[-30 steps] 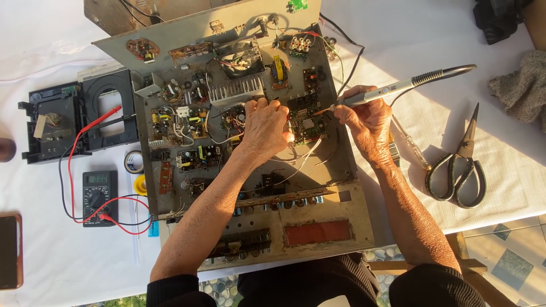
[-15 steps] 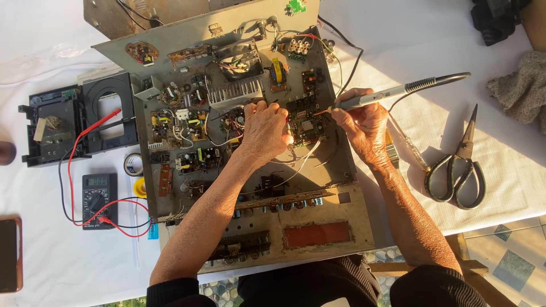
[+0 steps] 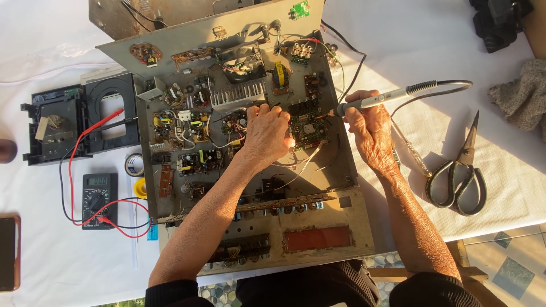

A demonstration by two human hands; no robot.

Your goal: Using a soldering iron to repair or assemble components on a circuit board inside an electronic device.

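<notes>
Looking down at an opened-up amplifier chassis (image 3: 341, 227) on the table (image 3: 432, 51), full of circuit boards. My right hand (image 3: 372, 133) is wrapped around a soldering iron (image 3: 375, 100), fingers (image 3: 355, 113) closed on the grey handle like a pen, tip pointing left and landing right at the edge of the small green board (image 3: 307, 128) in the middle of the chassis. The cable loops off to the right behind the hand. My left hand (image 3: 267, 133) sits palm down on the boards just left of that green board, fingers curled near the heat sink (image 3: 239, 94); can't tell if they're pinching anything, the knuckles hide it. So the iron tip sits between the two hands, close to both.

Off to the right on the white cloth: big scissors (image 3: 458, 176) and a screwdriver (image 3: 409, 153). Left side has a multimeter (image 3: 98, 199) with red and black leads, and a black tape deck (image 3: 79, 122)
</notes>
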